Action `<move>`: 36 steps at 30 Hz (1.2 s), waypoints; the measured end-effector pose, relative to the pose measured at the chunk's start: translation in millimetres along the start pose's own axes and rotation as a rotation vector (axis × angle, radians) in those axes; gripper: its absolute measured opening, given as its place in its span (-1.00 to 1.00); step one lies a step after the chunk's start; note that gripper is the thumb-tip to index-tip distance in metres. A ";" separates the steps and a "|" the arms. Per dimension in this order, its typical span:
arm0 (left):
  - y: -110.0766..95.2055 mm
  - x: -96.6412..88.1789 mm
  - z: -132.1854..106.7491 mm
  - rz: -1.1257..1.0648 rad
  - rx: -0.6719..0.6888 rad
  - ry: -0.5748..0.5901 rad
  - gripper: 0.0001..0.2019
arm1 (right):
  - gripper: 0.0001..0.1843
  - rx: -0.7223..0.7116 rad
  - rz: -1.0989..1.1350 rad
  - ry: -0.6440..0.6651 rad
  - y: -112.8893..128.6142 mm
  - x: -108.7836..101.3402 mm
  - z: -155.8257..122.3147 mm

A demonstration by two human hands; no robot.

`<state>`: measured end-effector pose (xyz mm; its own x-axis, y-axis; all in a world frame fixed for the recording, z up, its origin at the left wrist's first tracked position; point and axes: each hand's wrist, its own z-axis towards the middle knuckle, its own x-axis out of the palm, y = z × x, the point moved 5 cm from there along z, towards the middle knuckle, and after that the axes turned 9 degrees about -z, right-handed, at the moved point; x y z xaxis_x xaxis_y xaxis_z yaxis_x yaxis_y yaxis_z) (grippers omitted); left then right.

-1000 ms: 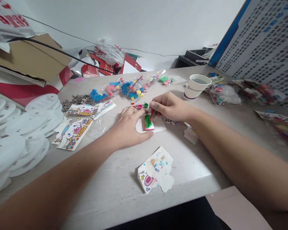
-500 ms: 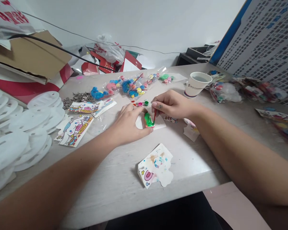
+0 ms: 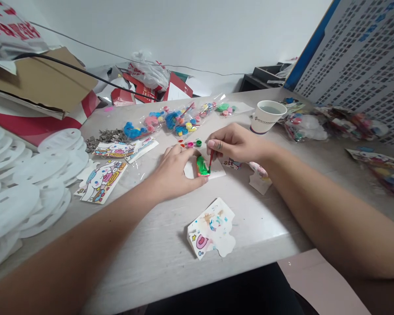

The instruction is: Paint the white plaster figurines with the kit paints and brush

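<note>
Nearest on the pale worktop (image 3: 249,236) lies a bent white card (image 3: 212,229) with blue and brown paint spots. Over on the left is a big heap of white discs (image 3: 26,197).

Farther in, the left hand (image 3: 174,175) rests on the worktop, its grip pinching a small block (image 3: 202,167) between thumb and finger. The block's top is mostly wet green, with red on its side. It sits on white paper (image 3: 219,171), between the two hands. The right hand (image 3: 233,142) has its grip pressed together on a thin red brush (image 3: 211,158), tip down on the green paint.

A torn card (image 3: 260,180) lies near the right wrist. Just past the block are little paint pots (image 3: 198,143). Farther back are clear bags (image 3: 180,122) of bright bits and a paper cup (image 3: 268,117) of water. Behind everything is a white wall (image 3: 190,35).
</note>
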<state>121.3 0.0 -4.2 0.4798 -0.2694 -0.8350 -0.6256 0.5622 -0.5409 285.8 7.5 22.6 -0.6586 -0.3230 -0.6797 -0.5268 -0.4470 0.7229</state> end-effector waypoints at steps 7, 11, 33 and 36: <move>1.6 0.5 0.0 0.004 -0.006 0.002 -0.50 | -0.51 -0.003 0.018 0.055 -4.5 6.2 0.4; 1.5 0.1 -0.6 0.003 -0.006 0.004 -0.49 | -0.50 -0.023 -0.021 0.043 -3.9 1.9 -1.1; 1.2 0.6 -0.8 0.001 0.005 -0.011 -0.48 | -0.45 -0.024 -0.005 -0.143 -14.7 -12.4 -1.0; 3.0 1.7 -1.1 -0.002 0.015 -0.019 -0.43 | -0.40 -0.020 -0.056 -0.375 -22.8 -18.4 2.7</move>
<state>119.6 0.4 -7.3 0.4925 -0.2555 -0.8320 -0.6156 0.5735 -0.5405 308.5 25.9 19.0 -0.7820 0.0279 -0.6226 -0.5592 -0.4724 0.6813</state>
